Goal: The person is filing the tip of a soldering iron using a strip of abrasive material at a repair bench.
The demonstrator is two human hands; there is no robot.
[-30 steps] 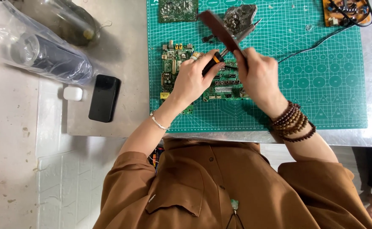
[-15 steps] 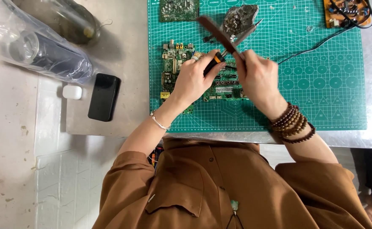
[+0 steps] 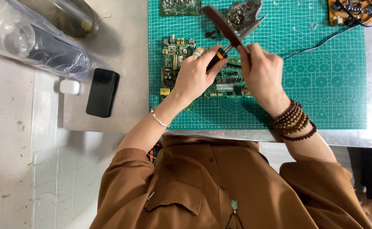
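I see left hand (image 3: 196, 74) closed on screwdriver (image 3: 232, 42) handle | right hand (image 3: 262, 72) pinching dark brown strip (image 3: 222, 23) | both above green circuit board (image 3: 186, 70) lying on cutting mat (image 3: 330, 85) | phone (image 3: 103, 92) well left.

Circuit board (image 3: 175, 63) middle under hands; top board (image 3: 180, 7) cut off by edge

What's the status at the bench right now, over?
Left hand gripping a screwdriver. Right hand holding a dark flat strip raised over the green circuit board. Phone lies off the mat, well clear.
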